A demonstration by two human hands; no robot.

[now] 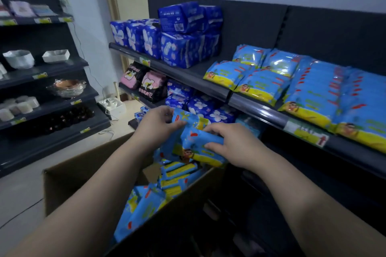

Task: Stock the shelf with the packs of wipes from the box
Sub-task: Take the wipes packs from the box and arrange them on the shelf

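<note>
Both hands hold a bunch of blue and yellow packs of wipes (195, 144) above the open cardboard box (83, 171). My left hand (159, 123) grips the bunch's upper left end, fingers curled round it. My right hand (231, 144) grips its right side, thumb on the front. More wipes packs (150, 200) lie loose inside the box. On the dark shelf (257, 103) to the right, rows of the same wipes packs (313, 92) stand side by side.
Dark blue flowered packs (177, 35) fill the shelf's left part and the tier below, beside pink and black packs (144, 81). A second dark shelf unit (41, 94) at left carries bowls and cups. A white power strip (112, 106) lies on the floor.
</note>
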